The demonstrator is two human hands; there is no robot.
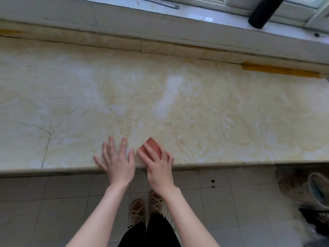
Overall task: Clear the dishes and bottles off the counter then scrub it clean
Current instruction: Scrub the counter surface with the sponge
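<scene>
Head view: red scrub pad [152,144], judged soft and slippery, is pressed from above by flat right hand [159,166]; left hand [118,161] lies splayed on counter [213,104]

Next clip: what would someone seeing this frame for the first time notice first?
The two hands at the near edge of the counter draw the eye: the left hand lies flat with fingers spread, while the right hand presses a reddish sponge beside it. Around them the pale counter is covered in whitish swirls, with a thin crack at its left end.
</scene>
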